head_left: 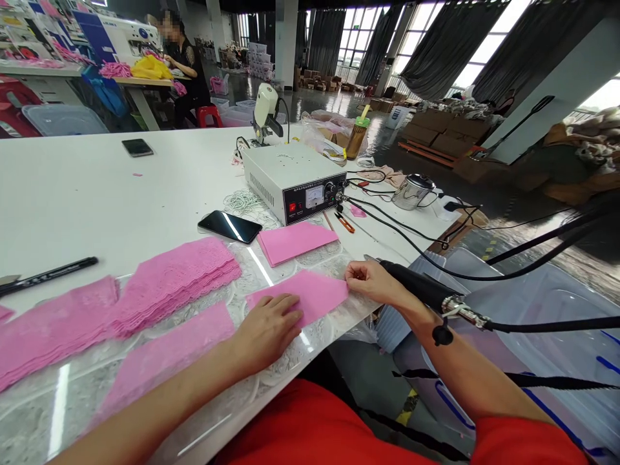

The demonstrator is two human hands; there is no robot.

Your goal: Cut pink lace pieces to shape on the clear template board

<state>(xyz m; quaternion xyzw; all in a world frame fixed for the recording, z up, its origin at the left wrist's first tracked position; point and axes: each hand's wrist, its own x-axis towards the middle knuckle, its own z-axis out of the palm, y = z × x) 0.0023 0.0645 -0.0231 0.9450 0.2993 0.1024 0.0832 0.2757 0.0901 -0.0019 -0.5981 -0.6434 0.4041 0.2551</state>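
My left hand (272, 323) lies with its fingers flat on a pink fabric piece (310, 294) near the table's front edge. My right hand (372, 281) is closed in a pinch at the right tip of that same piece. Just behind my right wrist is a black handheld tool (416, 282) with a metal cable fitting, its tip partly hidden. A small stack of pink pieces (296, 243) lies beyond my left hand. To the left are a thick stack of perforated pink fabric (179, 274) and a larger pink piece (169, 352), partly covered by my left forearm.
A control box (298, 181) with a dial and cables stands behind. Around it are a phone (230, 226), an orange cutter (345, 223), a glass jug (413, 192) and a drink cup (357, 135). A black marker (51, 276) lies left. Plastic bins (533, 310) stand right. Another person (186, 71) sits at a sewing machine.
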